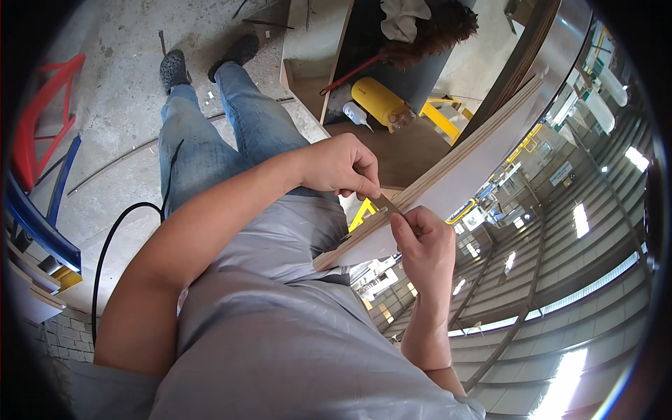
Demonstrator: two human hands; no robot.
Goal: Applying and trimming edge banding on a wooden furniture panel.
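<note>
My left hand [344, 166] is closed, its thumb and fingertips pinching one end of a small thin greyish-brown strip [385, 204]. At the other end of the strip, my right hand [425, 238] is closed with its thumb pressed against the curled fingers. The strip spans the short gap between the hands, just above the edge of a layered wooden panel [437, 180] with a pale face. What the strip is made of cannot be made out. Part of the panel's edge is hidden behind my right hand.
Beyond the panel, a dark surface carries a yellow bottle [378, 99], a small white squeeze bottle [355, 112], a brown duster [437, 38] with a red handle and a white cloth [404, 19]. A black hose [100, 262] curves at my left, near red [35, 133] and blue metal frames [45, 227].
</note>
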